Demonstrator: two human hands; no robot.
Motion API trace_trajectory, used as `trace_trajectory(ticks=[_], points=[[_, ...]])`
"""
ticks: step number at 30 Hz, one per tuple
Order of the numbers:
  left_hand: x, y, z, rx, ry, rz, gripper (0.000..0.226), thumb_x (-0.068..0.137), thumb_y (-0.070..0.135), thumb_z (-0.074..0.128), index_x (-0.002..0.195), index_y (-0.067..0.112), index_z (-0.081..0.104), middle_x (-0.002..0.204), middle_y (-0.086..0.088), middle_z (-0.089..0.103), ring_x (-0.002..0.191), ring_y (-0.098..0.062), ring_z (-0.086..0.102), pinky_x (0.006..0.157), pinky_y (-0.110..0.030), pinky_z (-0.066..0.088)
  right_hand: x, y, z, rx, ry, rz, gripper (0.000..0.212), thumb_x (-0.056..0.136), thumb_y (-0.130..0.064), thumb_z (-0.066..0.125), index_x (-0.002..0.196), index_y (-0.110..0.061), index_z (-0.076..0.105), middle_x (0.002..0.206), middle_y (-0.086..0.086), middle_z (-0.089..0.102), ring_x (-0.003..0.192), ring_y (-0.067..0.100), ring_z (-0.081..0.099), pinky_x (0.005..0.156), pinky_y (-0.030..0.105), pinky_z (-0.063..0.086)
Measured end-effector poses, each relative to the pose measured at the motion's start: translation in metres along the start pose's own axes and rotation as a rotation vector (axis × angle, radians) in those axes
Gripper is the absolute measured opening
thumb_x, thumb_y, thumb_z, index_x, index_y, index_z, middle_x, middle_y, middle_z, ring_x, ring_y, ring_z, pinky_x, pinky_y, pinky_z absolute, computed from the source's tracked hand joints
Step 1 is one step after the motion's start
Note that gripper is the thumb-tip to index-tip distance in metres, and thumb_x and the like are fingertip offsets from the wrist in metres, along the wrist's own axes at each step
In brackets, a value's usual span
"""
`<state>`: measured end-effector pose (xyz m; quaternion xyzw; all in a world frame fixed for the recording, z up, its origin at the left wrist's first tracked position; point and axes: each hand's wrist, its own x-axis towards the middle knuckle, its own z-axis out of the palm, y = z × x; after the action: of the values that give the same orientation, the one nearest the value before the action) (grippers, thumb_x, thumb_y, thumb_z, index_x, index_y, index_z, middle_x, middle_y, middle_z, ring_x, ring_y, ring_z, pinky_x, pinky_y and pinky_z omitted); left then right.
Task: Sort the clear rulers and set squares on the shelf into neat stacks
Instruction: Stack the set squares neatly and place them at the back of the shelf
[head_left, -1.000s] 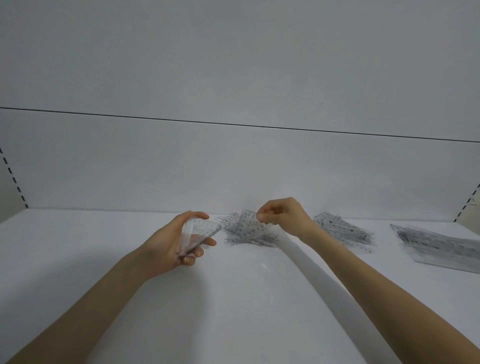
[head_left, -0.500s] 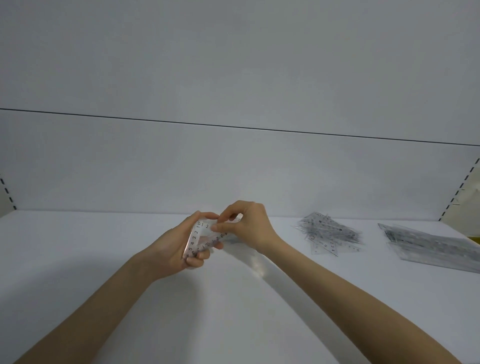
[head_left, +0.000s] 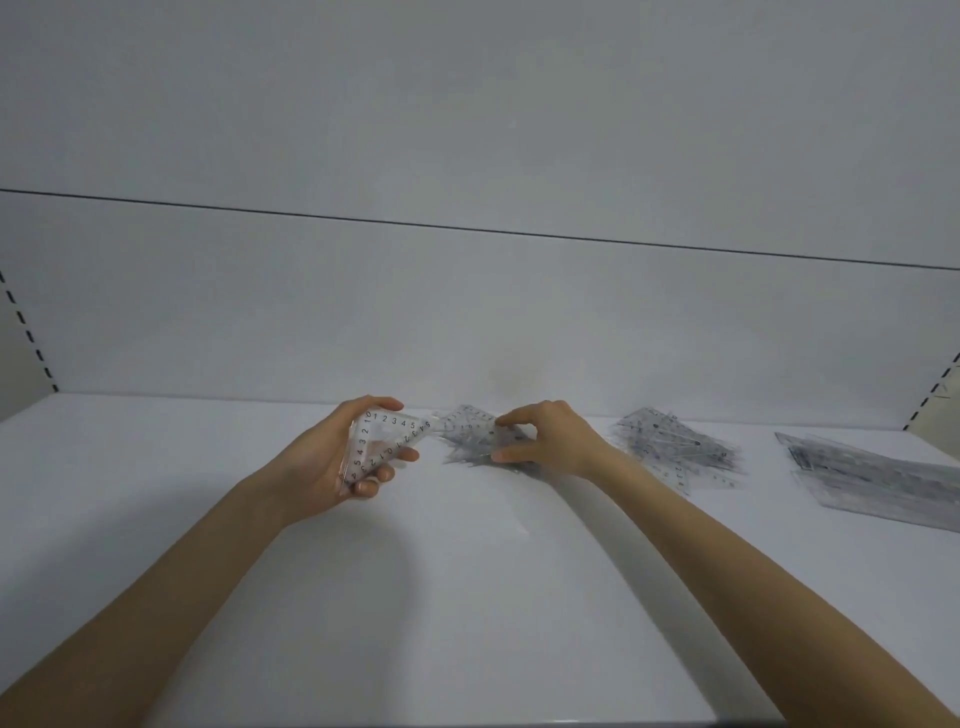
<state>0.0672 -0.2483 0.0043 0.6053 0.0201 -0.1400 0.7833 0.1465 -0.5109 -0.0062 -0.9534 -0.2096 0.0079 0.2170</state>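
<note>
Several clear plastic triangular set squares (head_left: 382, 439)

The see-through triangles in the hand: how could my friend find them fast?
Look at the white shelf, then the left hand lifted near its middle. It grips a small stack of clear set squares with black numbers along the edges. The pile the right hand pinches and the other piles lie flat on the shelf; only this stack is held up.

2 hands (head_left: 332, 460) (head_left: 553, 441), 3 piles (head_left: 467, 434) (head_left: 672, 447) (head_left: 872, 480), 1 stack (head_left: 379, 441)
</note>
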Motion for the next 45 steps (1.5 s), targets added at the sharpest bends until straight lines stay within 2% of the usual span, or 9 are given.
trace_trajectory(ticks=[8,13,19,24,28,35,39,43,45], points=[[0.008,-0.01,0.002,0.023,-0.019,-0.012,0.02,0.099,0.029,0.041,0.102,0.026,0.06,0.095,-0.028,0.064,0.053,-0.024,0.047,0.04,-0.023,0.034,-0.007,-0.001,0.007,-0.134,0.148,-0.192,0.02,0.089,-0.038,0.065,0.101,-0.027,0.074,0.101,-0.006,0.073,0.094,0.019,0.063,0.073,0.028,0.043],[0.015,-0.017,0.006,0.12,-0.037,0.037,0.027,0.086,0.008,0.061,0.108,0.023,0.057,0.089,-0.029,0.065,0.049,-0.022,0.043,0.039,-0.02,0.03,-0.016,0.005,0.014,-0.348,0.425,-0.551,0.031,0.089,-0.03,0.047,0.069,-0.01,0.062,0.059,0.0,0.058,0.055,0.028,0.053,0.045,0.028,0.042],[0.014,-0.019,0.018,0.244,-0.043,0.088,0.061,0.058,0.003,0.073,0.114,0.02,0.054,0.084,-0.024,0.065,0.048,-0.017,0.039,0.04,-0.02,0.024,-0.019,0.007,0.008,-0.39,0.705,-0.579,0.012,0.074,-0.003,0.054,0.073,-0.01,0.063,0.056,-0.003,0.058,0.048,0.021,0.055,0.036,0.025,0.037],[0.011,-0.015,0.033,0.141,-0.066,0.044,0.015,0.095,0.013,0.052,0.106,0.022,0.056,0.083,-0.026,0.064,0.049,-0.022,0.044,0.04,-0.02,0.03,-0.033,-0.024,0.007,-0.352,0.954,-0.753,0.01,0.079,-0.006,0.065,0.076,-0.014,0.069,0.079,-0.007,0.071,0.057,0.016,0.061,0.044,0.028,0.04],[0.011,-0.017,0.037,0.02,-0.091,0.002,0.024,0.101,0.026,0.034,0.101,0.022,0.058,0.076,-0.02,0.062,0.049,-0.023,0.044,0.037,-0.02,0.031,-0.036,-0.048,0.026,-0.392,0.987,-0.89,0.019,0.09,-0.022,0.063,0.073,-0.015,0.07,0.085,-0.007,0.072,0.06,0.016,0.061,0.045,0.028,0.037],[0.009,-0.013,0.034,-0.049,-0.173,-0.028,0.017,0.084,0.025,0.056,0.1,0.024,0.061,0.074,-0.009,0.056,0.056,-0.024,0.048,0.04,-0.023,0.033,-0.031,-0.042,0.046,-0.537,0.933,-0.938,0.014,0.086,-0.005,0.064,0.088,-0.014,0.074,0.092,-0.005,0.073,0.066,0.016,0.064,0.047,0.029,0.044],[0.008,-0.017,0.031,0.1,-0.187,0.046,0.051,0.069,-0.004,0.061,0.112,0.021,0.052,0.067,-0.007,0.056,0.047,-0.016,0.043,0.034,-0.018,0.028,-0.035,-0.037,0.043,-0.42,0.716,-0.965,0.035,0.088,-0.002,0.044,0.109,-0.006,0.071,0.114,0.005,0.07,0.093,0.023,0.066,0.075,0.034,0.052],[0.006,-0.016,0.03,0.204,-0.17,0.051,0.059,0.066,-0.008,0.063,0.117,0.02,0.051,0.072,-0.014,0.058,0.042,-0.012,0.031,0.036,-0.016,0.021,-0.04,-0.039,0.033,0.03,0.588,-0.454,0.036,0.09,-0.016,0.05,0.124,-0.007,0.062,0.122,0.004,0.065,0.105,0.021,0.061,0.089,0.035,0.048],[0.005,-0.017,0.031,0.279,-0.189,0.051,0.057,0.067,-0.008,0.065,0.116,0.019,0.051,0.07,-0.013,0.059,0.042,-0.012,0.031,0.038,-0.017,0.019,-0.041,-0.044,0.025,0.311,0.32,-0.191,0.036,0.095,-0.027,0.057,0.127,-0.01,0.059,0.113,0.001,0.067,0.098,0.013,0.063,0.088,0.028,0.049]])
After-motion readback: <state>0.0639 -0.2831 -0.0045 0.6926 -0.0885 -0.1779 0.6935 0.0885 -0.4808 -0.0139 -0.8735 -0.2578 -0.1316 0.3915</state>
